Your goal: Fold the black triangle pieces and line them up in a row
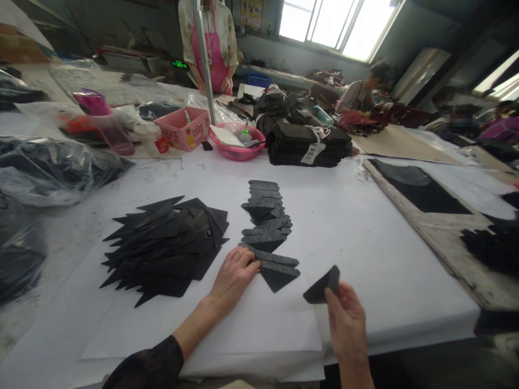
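My left hand rests at the near left end of a row of overlapping black pieces with speckled grey edge strips. Its fingers are closed at the corner of the nearest piece, a black triangular piece lying flat. In my right hand a small black triangular piece is pinched between thumb and fingers, raised to the right of the row. Left of the row lies a large heap of black pointed pieces, stacked unevenly. White paper covers the table under everything.
Behind the row stand a pink basket, a pink bowl and a tied stack of dark pieces. Plastic bags lie at left. A metal pole rises at the back. A person in a pink apron stands across the table.
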`<act>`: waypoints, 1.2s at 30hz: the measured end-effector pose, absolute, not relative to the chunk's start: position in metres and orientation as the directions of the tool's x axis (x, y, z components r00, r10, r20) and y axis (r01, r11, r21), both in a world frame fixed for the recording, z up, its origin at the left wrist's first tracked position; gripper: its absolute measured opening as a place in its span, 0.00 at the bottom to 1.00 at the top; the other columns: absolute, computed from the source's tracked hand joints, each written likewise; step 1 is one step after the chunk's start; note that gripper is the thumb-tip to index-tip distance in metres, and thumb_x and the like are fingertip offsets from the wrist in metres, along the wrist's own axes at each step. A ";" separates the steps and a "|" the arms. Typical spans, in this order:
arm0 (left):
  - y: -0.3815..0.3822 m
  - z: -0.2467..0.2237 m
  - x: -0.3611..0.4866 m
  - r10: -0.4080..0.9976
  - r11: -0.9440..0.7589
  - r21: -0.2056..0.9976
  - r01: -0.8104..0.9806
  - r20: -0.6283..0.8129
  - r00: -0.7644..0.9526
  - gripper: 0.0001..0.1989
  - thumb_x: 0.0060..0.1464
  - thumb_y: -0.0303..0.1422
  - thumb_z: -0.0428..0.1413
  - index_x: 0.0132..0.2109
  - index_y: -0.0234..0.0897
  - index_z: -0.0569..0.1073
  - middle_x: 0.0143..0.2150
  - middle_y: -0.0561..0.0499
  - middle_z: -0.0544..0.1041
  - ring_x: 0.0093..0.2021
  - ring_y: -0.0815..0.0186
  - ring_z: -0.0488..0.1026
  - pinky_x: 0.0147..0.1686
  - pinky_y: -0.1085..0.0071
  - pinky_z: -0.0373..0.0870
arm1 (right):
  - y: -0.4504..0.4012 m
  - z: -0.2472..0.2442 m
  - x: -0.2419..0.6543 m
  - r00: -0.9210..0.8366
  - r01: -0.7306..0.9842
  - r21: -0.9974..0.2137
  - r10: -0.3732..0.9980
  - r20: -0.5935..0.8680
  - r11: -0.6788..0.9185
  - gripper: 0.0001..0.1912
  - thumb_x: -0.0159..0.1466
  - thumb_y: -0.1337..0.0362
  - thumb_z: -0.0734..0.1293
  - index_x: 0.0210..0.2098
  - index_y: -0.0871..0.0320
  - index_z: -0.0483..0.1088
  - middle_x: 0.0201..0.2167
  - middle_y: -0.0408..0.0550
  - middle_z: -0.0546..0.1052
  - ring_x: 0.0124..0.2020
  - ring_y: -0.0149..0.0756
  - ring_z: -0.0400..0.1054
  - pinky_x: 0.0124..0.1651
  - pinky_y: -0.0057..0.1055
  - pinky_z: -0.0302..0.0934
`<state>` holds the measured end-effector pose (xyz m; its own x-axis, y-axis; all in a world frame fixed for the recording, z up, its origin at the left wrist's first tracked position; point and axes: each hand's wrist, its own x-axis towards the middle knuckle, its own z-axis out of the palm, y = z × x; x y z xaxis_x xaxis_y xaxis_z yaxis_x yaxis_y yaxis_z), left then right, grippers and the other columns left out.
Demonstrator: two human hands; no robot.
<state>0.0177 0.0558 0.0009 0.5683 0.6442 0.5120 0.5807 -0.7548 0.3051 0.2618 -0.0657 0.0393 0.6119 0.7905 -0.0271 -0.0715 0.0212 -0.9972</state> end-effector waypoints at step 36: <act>-0.019 0.015 -0.025 0.692 -0.711 0.474 0.519 0.342 0.636 0.06 0.67 0.29 0.53 0.39 0.36 0.73 0.34 0.51 0.69 0.38 0.62 0.66 0.41 0.64 0.63 | -0.086 0.025 0.157 0.083 0.795 -0.606 0.984 0.160 0.031 0.10 0.69 0.66 0.62 0.46 0.51 0.73 0.36 0.45 0.73 0.39 0.34 0.68 0.41 0.30 0.62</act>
<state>-0.0248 -0.0189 0.0149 0.6364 0.6916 0.3416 0.5186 -0.7114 0.4742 0.1570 -0.0863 0.0253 0.0833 0.9836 0.1601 0.7946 0.0314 -0.6064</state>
